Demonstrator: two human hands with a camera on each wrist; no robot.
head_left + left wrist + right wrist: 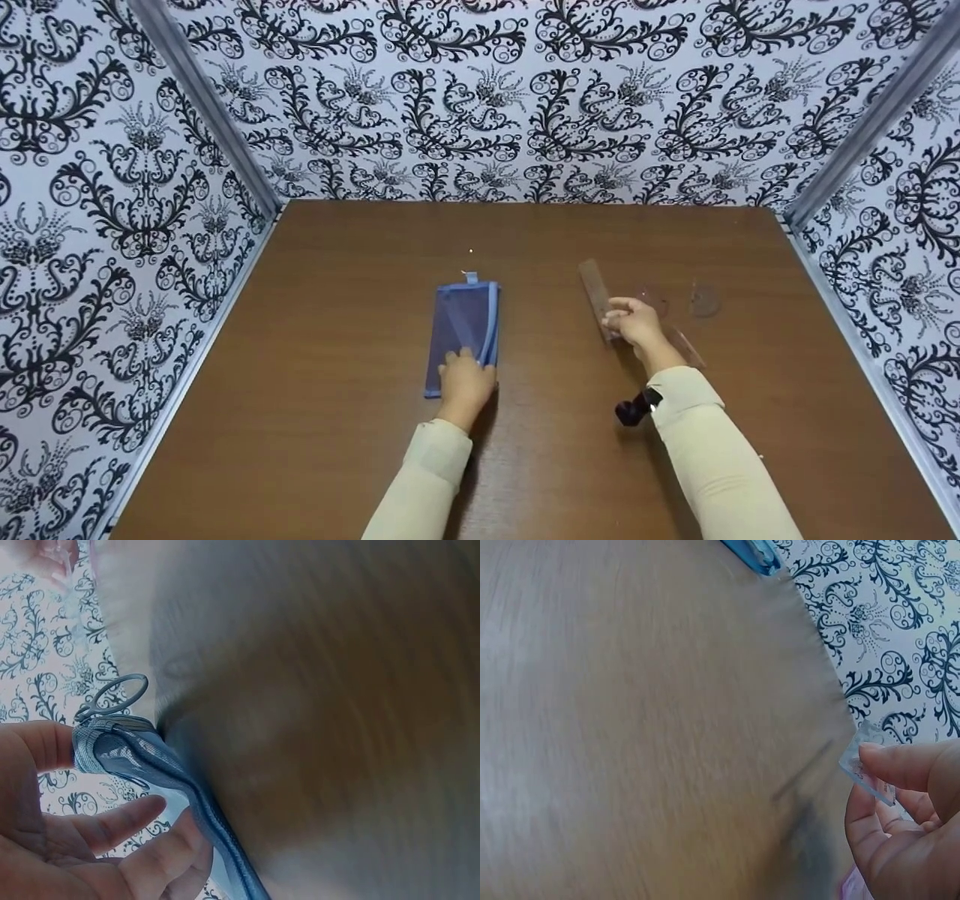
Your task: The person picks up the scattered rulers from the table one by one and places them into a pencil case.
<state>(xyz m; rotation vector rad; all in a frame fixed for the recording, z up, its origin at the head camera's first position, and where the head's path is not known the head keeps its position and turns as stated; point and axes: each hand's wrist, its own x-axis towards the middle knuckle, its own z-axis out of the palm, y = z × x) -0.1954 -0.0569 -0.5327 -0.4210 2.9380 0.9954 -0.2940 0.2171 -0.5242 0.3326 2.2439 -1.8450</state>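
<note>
A blue mesh zip pouch lies lengthwise on the table, its fabric tab at the far end. My left hand grips the near end of the pouch; up close in the left wrist view, the thumb and fingers are at its zipped edge, beside a ring-shaped zip pull. To the right, my right hand pinches a clear ruler near its close end. The right wrist view shows the ruler's end between thumb and fingers, with its shadow on the wood.
Right of the ruler lie a clear protractor, a faint pinkish see-through piece and another clear pinkish piece partly behind the right wrist. Patterned walls close off the brown table at the back and sides.
</note>
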